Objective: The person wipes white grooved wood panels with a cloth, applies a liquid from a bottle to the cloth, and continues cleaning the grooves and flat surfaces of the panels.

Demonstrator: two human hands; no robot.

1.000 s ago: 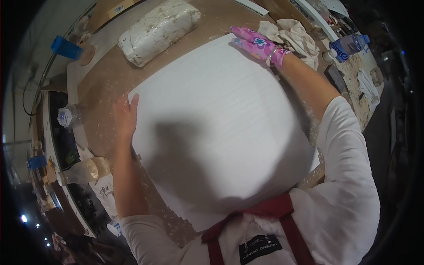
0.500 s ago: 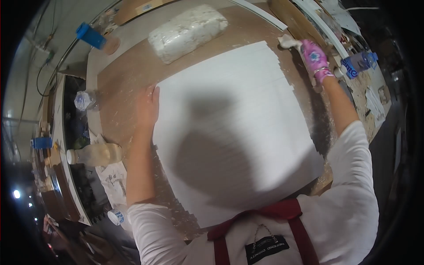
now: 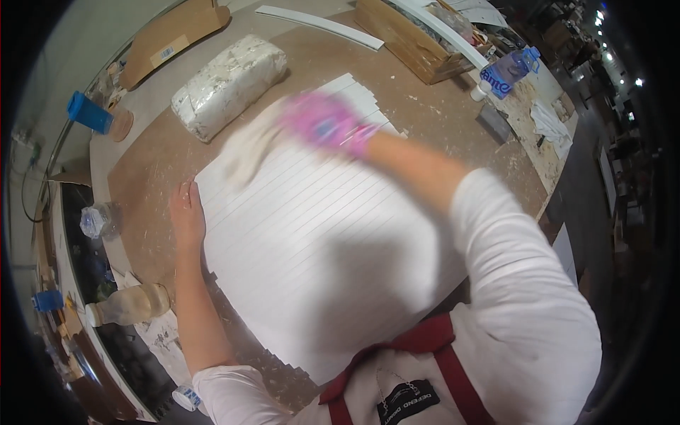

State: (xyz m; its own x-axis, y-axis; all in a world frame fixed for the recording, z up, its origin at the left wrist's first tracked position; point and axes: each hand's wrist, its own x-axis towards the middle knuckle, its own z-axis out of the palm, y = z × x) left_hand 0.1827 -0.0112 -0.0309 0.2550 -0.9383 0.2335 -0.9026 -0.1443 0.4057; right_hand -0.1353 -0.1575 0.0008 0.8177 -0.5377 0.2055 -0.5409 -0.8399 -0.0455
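Pressing flat against the left edge of the white slatted panel (image 3: 312, 241), the bare left hand (image 3: 186, 216) lies open, fingers stretched along the panel's border and grasping nothing. The panel is one large sheet of many narrow white strips laid side by side; their number is too high and too blurred to count. It rests on the brown tabletop (image 3: 149, 170) and fills the middle of it, its near edge reaching the person's chest. The right hand (image 3: 322, 124), in one pink glove, is motion-blurred over the panel's far left corner, and a pale cloth (image 3: 248, 149) shows smeared at its fingers; it seems to clutch that cloth, though the blur leaves the grip unclear. Beyond the panel's far corner lies one wrapped whitish bundle (image 3: 228, 85). At the tabletop's far edge sit one white curved strip (image 3: 322, 25) and one wooden crate (image 3: 418, 35). One clear bottle with a blue label (image 3: 506, 71) lies toward the right edge, one blue cup (image 3: 88, 113) stands off the far left corner.
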